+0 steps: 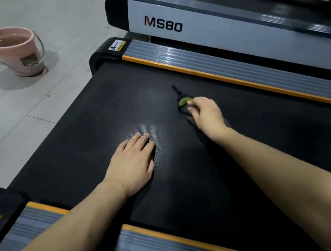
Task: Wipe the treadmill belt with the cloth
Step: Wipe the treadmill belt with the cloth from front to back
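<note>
Cloth [183, 102] in right hand [206, 112]; bucket [15, 53] well apart

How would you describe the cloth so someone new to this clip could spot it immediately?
Start at the black treadmill belt between its two orange-edged side rails. Near the far rail, the right hand presses down on a dark cloth lying on the belt. It nearly blends with the belt, but a small green patch by the fingertips marks it.
</note>
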The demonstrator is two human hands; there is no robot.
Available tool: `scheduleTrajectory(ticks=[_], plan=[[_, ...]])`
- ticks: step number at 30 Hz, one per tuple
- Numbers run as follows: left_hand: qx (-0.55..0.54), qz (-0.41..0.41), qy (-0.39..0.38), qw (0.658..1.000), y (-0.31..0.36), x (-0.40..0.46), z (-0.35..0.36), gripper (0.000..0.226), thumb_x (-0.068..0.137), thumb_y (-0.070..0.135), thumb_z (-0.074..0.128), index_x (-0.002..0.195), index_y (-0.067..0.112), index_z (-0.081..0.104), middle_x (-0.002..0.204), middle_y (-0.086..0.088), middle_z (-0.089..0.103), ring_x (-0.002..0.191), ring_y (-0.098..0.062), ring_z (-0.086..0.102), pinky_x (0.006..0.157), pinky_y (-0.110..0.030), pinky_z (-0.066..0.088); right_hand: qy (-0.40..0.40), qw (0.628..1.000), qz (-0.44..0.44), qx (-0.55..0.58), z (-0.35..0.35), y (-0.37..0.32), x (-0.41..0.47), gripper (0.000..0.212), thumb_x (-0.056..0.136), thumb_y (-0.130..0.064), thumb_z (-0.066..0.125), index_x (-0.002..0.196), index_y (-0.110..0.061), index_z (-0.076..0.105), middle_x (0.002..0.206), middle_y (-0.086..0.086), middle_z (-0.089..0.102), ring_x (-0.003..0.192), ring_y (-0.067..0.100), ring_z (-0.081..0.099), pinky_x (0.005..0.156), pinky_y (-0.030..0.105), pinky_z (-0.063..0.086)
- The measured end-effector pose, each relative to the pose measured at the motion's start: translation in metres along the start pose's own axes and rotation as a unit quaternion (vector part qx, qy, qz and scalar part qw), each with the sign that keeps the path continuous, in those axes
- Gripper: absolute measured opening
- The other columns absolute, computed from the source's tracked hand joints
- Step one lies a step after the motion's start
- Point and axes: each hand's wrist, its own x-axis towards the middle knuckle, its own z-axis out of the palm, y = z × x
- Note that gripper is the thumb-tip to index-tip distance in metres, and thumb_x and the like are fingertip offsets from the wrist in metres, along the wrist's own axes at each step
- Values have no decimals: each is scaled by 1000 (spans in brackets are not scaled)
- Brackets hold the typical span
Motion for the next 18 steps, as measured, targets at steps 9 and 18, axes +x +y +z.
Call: scheduleTrajectory(ticks=[9, 18], plan=[[-14, -18, 12, 1000, 9, -14, -13, 39, 97, 30, 48, 129, 14, 63, 140, -6, 60, 135, -28, 53, 110, -44, 43, -53, 987, -101, 117, -44, -62, -167, 15, 91, -21, 72, 105, -16, 74, 121, 3, 67, 108, 19, 60, 96, 25, 46], [26, 22, -17, 999, 34, -49, -23, 50, 91, 38, 33, 120, 14, 67, 132, -7, 65, 129, -29, 57, 103, -44, 49, 2, 997, -65, 29, -42, 13, -102, 16, 89, -15, 71, 104, -10, 73, 113, 10, 68, 101, 34, 62, 96, 29, 42]])
